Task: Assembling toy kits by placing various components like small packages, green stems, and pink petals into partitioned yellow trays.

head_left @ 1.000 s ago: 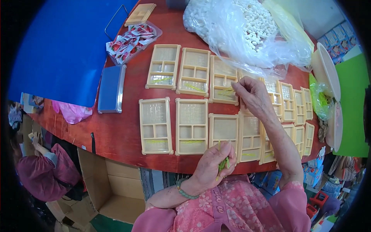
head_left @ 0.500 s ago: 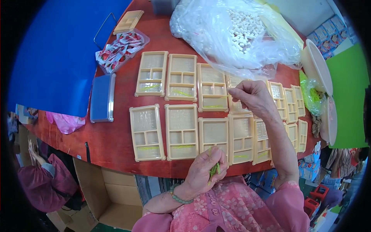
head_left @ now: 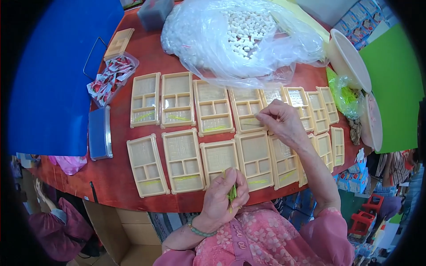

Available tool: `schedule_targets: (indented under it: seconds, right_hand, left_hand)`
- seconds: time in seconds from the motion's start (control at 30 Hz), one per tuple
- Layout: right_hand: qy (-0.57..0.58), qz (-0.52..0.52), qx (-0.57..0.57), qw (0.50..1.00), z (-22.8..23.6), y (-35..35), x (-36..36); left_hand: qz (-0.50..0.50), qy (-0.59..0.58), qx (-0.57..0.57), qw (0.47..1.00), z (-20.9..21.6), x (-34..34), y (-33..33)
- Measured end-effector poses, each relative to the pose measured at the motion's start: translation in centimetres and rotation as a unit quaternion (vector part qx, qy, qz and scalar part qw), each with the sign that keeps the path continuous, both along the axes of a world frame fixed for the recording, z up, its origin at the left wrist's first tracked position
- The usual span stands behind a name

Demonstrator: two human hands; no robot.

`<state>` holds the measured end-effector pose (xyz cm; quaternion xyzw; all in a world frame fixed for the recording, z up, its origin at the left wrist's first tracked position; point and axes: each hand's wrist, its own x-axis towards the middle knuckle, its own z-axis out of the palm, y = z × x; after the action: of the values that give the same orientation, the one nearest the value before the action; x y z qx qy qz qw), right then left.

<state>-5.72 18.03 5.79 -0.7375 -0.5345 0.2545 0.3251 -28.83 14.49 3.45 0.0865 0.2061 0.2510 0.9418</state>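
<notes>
My left hand (head_left: 222, 195) is closed round a small bunch of thin yellow-green strips (head_left: 232, 193), close to the table's near edge and overlapping a beige divided tray (head_left: 219, 156). In the far row, my right hand (head_left: 283, 125) hangs over another beige tray (head_left: 244, 94). Its thumb and forefinger are pinched together above that tray's long near compartment; whatever they hold is too small to make out. Similar yellow-green strips (head_left: 178, 118) lie in the long compartments of several other trays.
Beyond the trays a clear plastic bag (head_left: 186, 40) holds many small white pieces. Left are a box of red-and-white packets (head_left: 111, 75) and blue flat cases (head_left: 100, 133). Pale basins (head_left: 350, 60) and a bag of green strips (head_left: 348, 95) stand right. Another person's sleeve (head_left: 66, 221) shows lower left.
My right hand has come down from above the far row to a tray's near compartment. My left hand still grips the bunch. The whole view has shifted, so the table things sit further left.
</notes>
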Motion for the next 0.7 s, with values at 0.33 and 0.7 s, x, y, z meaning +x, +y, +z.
schedule_targets:
  seconds: [0.33, 0.7]
  right_hand:
    - [-0.116, 0.183, 0.070, 0.974, 3.4, -3.3, -0.6]
    - [0.047, 0.361, -0.046, 0.930, 4.8, -7.6, 1.1]
  left_hand:
    - [0.004, 0.020, -0.018, 1.000, 0.4, 2.1, 0.0]
    - [-0.181, 0.046, 0.068, 0.980, -0.1, 4.8, -2.5]
